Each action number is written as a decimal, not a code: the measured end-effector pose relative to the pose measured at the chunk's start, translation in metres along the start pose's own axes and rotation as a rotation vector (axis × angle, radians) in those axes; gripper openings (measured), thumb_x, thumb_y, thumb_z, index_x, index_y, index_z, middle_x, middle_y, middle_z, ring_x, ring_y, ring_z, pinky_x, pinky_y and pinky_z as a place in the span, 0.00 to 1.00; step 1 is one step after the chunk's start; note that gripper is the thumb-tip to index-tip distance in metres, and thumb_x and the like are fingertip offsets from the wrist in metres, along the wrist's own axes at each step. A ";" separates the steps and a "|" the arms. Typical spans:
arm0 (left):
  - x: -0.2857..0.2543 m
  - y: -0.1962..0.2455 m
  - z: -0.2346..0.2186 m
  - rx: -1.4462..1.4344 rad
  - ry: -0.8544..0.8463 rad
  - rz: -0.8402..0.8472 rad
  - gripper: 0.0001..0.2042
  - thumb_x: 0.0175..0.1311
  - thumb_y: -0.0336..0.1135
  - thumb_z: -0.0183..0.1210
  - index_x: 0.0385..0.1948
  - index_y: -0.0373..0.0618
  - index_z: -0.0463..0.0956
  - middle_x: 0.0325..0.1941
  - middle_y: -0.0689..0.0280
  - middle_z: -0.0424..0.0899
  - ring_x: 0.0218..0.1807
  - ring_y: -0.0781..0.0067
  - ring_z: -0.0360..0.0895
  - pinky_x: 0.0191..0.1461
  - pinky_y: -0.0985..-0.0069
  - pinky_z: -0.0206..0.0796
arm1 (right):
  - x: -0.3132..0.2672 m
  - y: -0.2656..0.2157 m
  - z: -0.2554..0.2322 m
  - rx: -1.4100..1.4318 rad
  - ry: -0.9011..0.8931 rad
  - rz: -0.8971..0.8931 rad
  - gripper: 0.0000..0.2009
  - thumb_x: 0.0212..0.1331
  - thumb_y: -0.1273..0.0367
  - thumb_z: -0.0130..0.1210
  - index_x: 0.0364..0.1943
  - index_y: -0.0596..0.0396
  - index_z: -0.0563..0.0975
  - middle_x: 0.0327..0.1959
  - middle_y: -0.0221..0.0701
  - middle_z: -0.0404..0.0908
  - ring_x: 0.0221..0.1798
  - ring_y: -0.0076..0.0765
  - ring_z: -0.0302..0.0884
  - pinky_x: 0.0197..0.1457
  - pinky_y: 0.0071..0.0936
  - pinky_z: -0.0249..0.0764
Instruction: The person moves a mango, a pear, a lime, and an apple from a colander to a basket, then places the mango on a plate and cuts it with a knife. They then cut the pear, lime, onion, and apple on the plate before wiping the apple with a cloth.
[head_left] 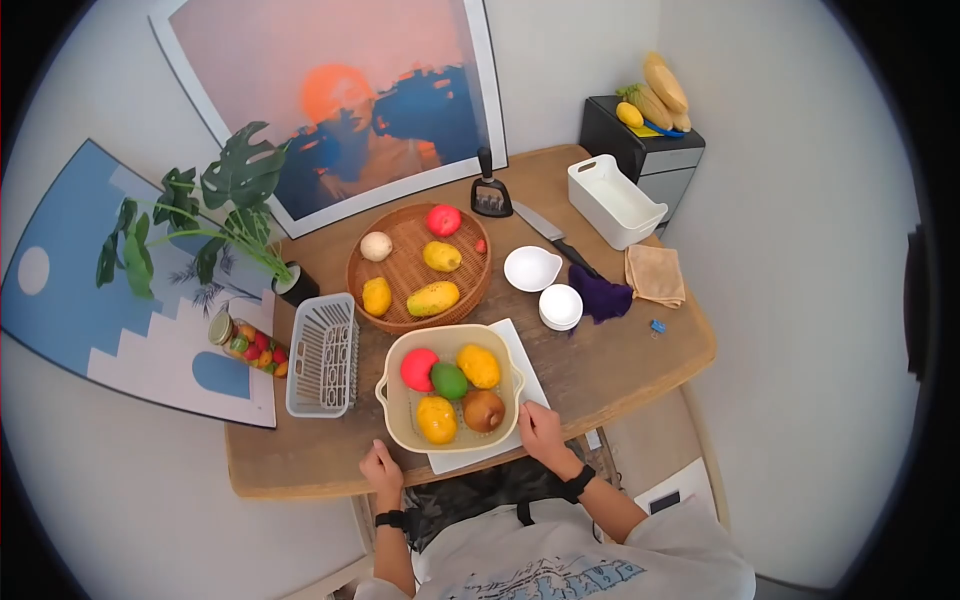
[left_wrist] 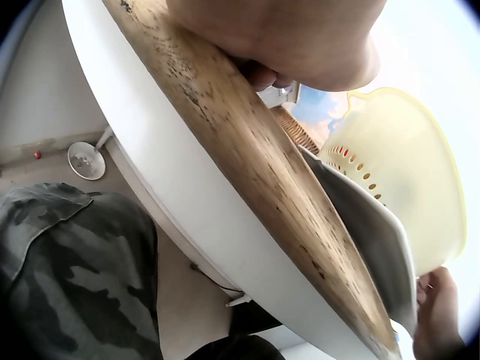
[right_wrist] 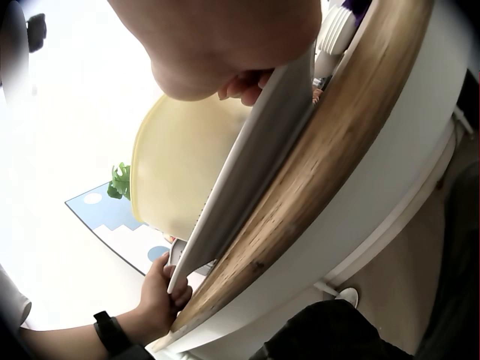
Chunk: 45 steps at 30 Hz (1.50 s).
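- Basket of cream-yellow plastic with two side handles sits on a flat white board, near the front edge of the brown wooden table.
- Inside it, a round red fruit lies at back left, a yellow fruit at back right, another yellow one at front left, a round brown fruit at front right and a smooth green oval fruit between them.
- Left hand, fingers curled in with nothing seen in them, is at the table's front edge, near the basket.
- Right hand, fingers bent, is just beside the basket's right side; whether it grips basket or board, I cannot tell.
- Grey slatted plastic basket stands to the left.
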<state>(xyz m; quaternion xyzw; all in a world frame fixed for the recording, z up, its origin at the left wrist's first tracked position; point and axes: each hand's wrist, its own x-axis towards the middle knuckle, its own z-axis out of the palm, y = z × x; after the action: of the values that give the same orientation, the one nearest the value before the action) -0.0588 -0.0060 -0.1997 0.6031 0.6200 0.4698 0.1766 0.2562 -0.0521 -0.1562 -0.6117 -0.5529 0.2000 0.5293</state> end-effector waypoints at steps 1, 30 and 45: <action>0.000 -0.003 0.000 -0.014 0.010 -0.002 0.26 0.78 0.40 0.48 0.16 0.34 0.61 0.12 0.57 0.59 0.17 0.72 0.55 0.22 0.64 0.48 | 0.001 -0.002 -0.002 0.017 0.002 -0.004 0.15 0.72 0.68 0.49 0.26 0.62 0.68 0.21 0.50 0.66 0.23 0.59 0.67 0.27 0.41 0.64; 0.017 0.078 0.035 -0.612 -0.257 -0.222 0.19 0.71 0.24 0.45 0.62 0.34 0.68 0.59 0.55 0.78 0.60 0.64 0.74 0.67 0.70 0.62 | 0.000 -0.031 0.029 0.600 0.032 0.483 0.34 0.61 0.77 0.45 0.75 0.60 0.55 0.71 0.41 0.65 0.74 0.39 0.60 0.76 0.30 0.55; 0.019 0.086 0.007 -0.090 -0.300 -0.052 0.16 0.71 0.36 0.55 0.23 0.33 0.69 0.16 0.53 0.67 0.19 0.63 0.65 0.28 0.62 0.61 | 0.000 -0.031 -0.008 0.031 -0.028 0.387 0.22 0.60 0.66 0.57 0.57 0.59 0.73 0.26 0.45 0.79 0.29 0.51 0.80 0.36 0.42 0.75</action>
<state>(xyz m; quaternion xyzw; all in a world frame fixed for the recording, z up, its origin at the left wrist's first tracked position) -0.0073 -0.0008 -0.1284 0.6416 0.5806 0.3970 0.3061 0.2489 -0.0606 -0.1262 -0.6956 -0.4291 0.3150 0.4824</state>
